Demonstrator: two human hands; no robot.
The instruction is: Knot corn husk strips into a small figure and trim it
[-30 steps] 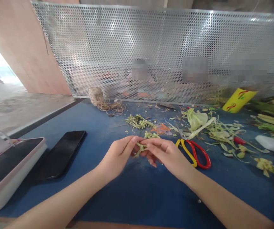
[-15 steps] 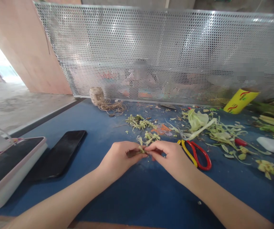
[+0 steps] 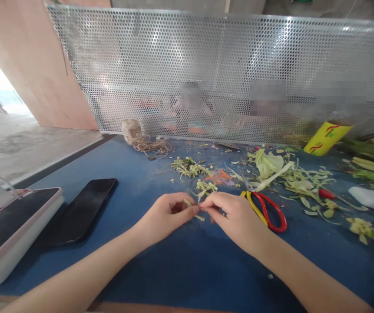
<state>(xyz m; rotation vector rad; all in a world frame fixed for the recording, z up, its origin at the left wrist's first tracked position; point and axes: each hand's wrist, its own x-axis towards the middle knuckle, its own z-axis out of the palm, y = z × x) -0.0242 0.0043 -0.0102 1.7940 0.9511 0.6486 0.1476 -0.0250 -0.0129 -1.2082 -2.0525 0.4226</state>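
My left hand [image 3: 169, 215] is closed in a pinch on a pale green plant strip [image 3: 187, 202], whose ends stick out between and beyond the fingers. Close against it, my right hand [image 3: 234, 213] has thumb and forefinger pressed together; anything between them is too small to make out. Just beyond the hands lie a small pile of knotted pale green strips [image 3: 205, 187] and a larger such pile [image 3: 188, 166]. Scissors [image 3: 273, 213] with one red and one yellow handle rest right of my right hand, blades pointing away.
Left stand a black phone [image 3: 82, 213] and a pink-edged white device [image 3: 14, 234]. Twine [image 3: 154, 147] lies at the back by a whitish spool [image 3: 131, 130]. Plant scraps [image 3: 304, 184], a yellow can-like container [image 3: 326, 138] and a red-handled tool [image 3: 327, 194] are right. A perforated metal panel [image 3: 160, 65] borders the table.
The fingertips of my hands have shifted slightly, and the strip in my left hand now shows more plainly, one end upright and the other below the fingers. The piles have not visibly changed.
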